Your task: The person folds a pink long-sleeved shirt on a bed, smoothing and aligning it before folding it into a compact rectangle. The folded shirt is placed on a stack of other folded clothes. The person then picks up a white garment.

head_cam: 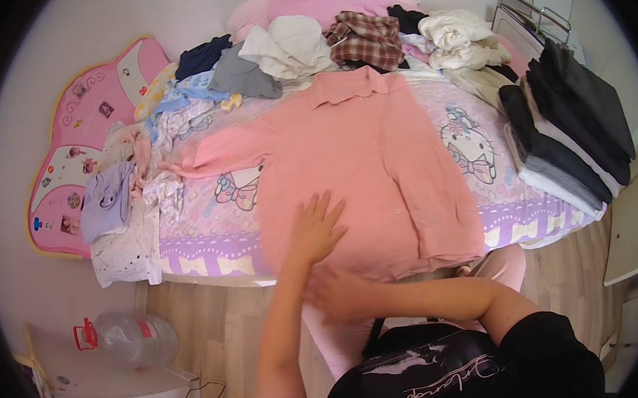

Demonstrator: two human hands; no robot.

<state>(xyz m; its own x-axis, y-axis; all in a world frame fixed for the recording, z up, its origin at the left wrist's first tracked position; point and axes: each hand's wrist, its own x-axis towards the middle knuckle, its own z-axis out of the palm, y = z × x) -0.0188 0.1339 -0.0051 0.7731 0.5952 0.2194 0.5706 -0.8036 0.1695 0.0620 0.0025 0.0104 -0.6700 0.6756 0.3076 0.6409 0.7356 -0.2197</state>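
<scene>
A salmon-pink button-up shirt lies spread on the bed, its collar pointing away from me. One sleeve stretches out to the left; the other lies down along the right side, its cuff near the hem. My left hand rests palm down on the lower left of the shirt, fingers apart. Just below it, at the bed's front edge, my right hand is blurred by motion beside the shirt's hem. Whether it grips the cloth cannot be made out.
Crumpled clothes, including a plaid garment and a white one, line the bed's back. Folded dark clothes are stacked at right. A lavender garment lies by the pink headboard. A large plastic bottle lies at lower left.
</scene>
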